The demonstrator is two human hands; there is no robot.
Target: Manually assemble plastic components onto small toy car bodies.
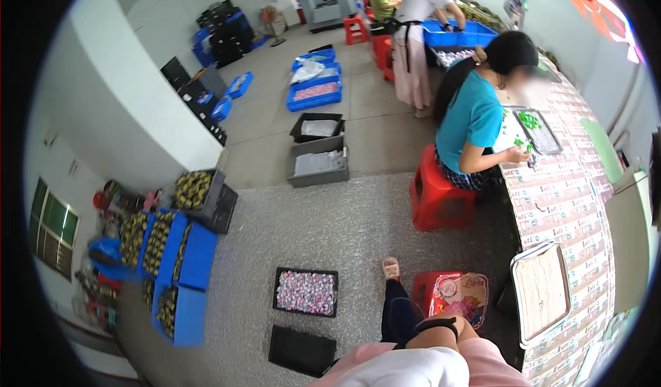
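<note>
At the lower edge, in front of my white top and pink apron, bare skin of my arms shows close together. My left forearm (434,337) has a black band near the wrist, and what seems to be my right hand (468,328) lies beside it. The fingers of both are hidden or too small to make out, and no held thing shows. Just beyond them is a red stool (425,288) with a colourful printed cover (460,297) on its seat. To the right, a shallow tray (540,294) with a pale, creased surface lies on the table.
A black tray of small pink and white pieces (306,292) and another black tray (303,350) are on the floor. Blue crates (189,311) stand at left. A person in a turquoise shirt (475,115) sits at the long table (561,208), handling green pieces; others work farther back.
</note>
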